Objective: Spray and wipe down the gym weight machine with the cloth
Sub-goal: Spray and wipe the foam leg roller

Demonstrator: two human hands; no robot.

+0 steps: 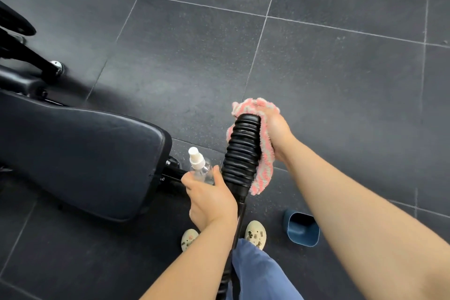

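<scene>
A black ribbed handle grip (241, 153) of the weight machine rises in the middle of the view on a black bar. My right hand (277, 134) holds a pink and white striped cloth (264, 161) wrapped round the far and right side of the grip. My left hand (211, 200) grips a small clear spray bottle (201, 168) with a white nozzle, just left of the grip. The machine's black padded seat (80, 161) lies to the left.
Black frame tubes and a bolt (56, 66) of the machine sit at the upper left. A blue plastic container (302, 229) stands on the dark tiled floor (316, 56) by my feet in pale shoes (255, 234).
</scene>
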